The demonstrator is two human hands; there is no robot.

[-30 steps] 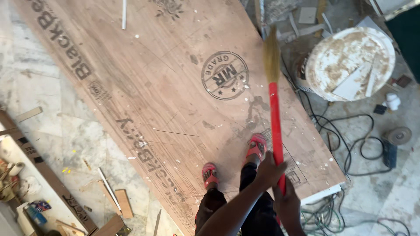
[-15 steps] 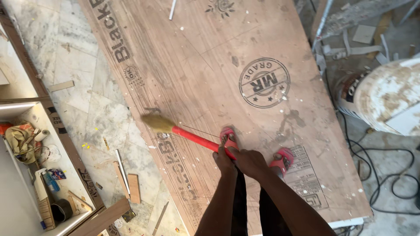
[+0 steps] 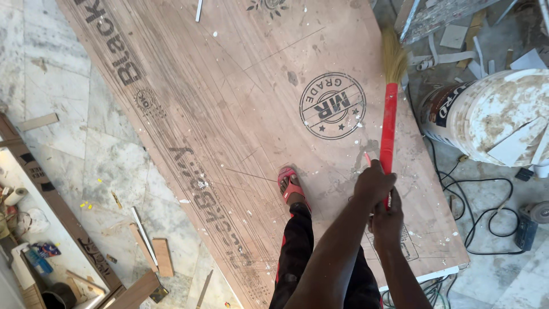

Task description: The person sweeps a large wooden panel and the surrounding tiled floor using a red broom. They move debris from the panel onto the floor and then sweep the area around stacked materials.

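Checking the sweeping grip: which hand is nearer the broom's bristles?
Left. The left hand grips the red handle higher up, closer to the bristles. The right hand holds just below it, nearer the person's body.

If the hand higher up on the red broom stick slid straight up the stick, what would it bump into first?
The left hand would follow the bare red broom handle and probably first meet the straw bristles at its top. Nothing else sits on that line.
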